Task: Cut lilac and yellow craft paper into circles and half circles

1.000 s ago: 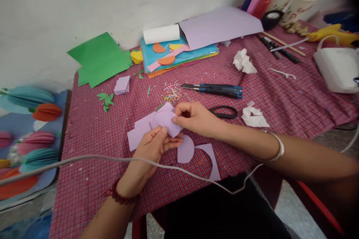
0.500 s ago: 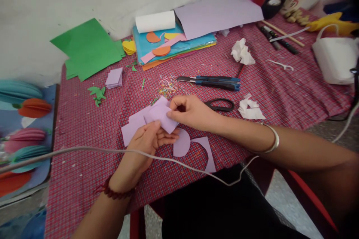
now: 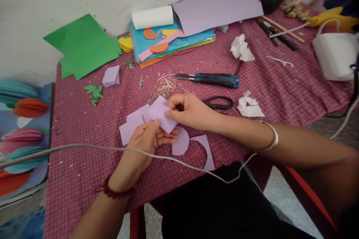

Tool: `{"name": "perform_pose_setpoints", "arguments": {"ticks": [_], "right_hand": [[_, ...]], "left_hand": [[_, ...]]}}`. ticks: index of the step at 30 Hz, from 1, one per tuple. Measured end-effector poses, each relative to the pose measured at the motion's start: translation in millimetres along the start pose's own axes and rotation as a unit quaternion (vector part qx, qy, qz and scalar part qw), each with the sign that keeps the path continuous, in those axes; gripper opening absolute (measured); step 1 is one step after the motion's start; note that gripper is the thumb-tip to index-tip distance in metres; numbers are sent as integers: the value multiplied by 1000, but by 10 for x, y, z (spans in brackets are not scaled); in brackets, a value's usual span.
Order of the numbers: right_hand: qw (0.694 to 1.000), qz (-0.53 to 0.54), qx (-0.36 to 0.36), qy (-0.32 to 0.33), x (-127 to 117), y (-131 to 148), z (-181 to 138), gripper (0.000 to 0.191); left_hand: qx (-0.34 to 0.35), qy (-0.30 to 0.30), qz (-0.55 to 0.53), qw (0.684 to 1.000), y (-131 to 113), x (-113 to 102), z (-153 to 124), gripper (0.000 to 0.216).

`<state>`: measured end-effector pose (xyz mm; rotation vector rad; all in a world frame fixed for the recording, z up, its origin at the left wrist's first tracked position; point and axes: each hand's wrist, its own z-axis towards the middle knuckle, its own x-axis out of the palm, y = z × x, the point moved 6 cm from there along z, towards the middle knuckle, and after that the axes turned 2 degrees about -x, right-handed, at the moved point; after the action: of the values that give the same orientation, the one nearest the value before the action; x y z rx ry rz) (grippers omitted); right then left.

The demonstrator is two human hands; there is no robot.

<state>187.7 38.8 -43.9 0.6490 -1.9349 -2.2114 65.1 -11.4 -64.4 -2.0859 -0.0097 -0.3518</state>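
Between my two hands is a small piece of purple paper (image 3: pixel 163 115), slightly bent. My left hand (image 3: pixel 145 138) holds its lower left edge, thumb on top and fingers underneath. The right edge is pinched between the thumb and fingers of my right hand (image 3: pixel 188 111). Other purple paper pieces (image 3: pixel 130 126) lie on the table beneath and left of it. A rounded purple cutout (image 3: pixel 181 142) sits just below my fingers, beside a purple offcut (image 3: pixel 206 149) with a curved edge. Black-handled scissors (image 3: pixel 220 102) lie partly hidden behind my right hand.
Craft knives (image 3: pixel 213 80) lie beyond my hands near paper shreds (image 3: pixel 165 85). A small purple stack (image 3: pixel 111 76), green sheets (image 3: pixel 86 48) and a blue packet (image 3: pixel 137 40) are farther back. A pale cable (image 3: pixel 168 156) crosses over my left wrist. Crumpled tissue (image 3: pixel 241 48) lies at right.
The view has shifted slightly, so the table things sit a little higher and farther left. Both hands keep their hold on the purple paper, with hardly any movement.
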Motion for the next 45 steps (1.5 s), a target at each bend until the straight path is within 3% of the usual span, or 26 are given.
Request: {"name": "perform_pose_setpoints", "arguments": {"ticks": [16,24,33,45], "right_hand": [[1000,-11,-7,-15,-5,9,-13,12],[999,-17,-13,-34,-27,25,-13,14],[1000,2,-5,11,-4,43,10,22],[1000,-6,-8,3,-15,26,15,23]], "left_hand": [[1,0,13,1000,4,-12,10,31],[-47,-11,38,998,41,-30,-13,22],[-75,-9,-4,997,41,-49,-5,21],[-68,-5,-29,997,20,-47,-3,20]]}}
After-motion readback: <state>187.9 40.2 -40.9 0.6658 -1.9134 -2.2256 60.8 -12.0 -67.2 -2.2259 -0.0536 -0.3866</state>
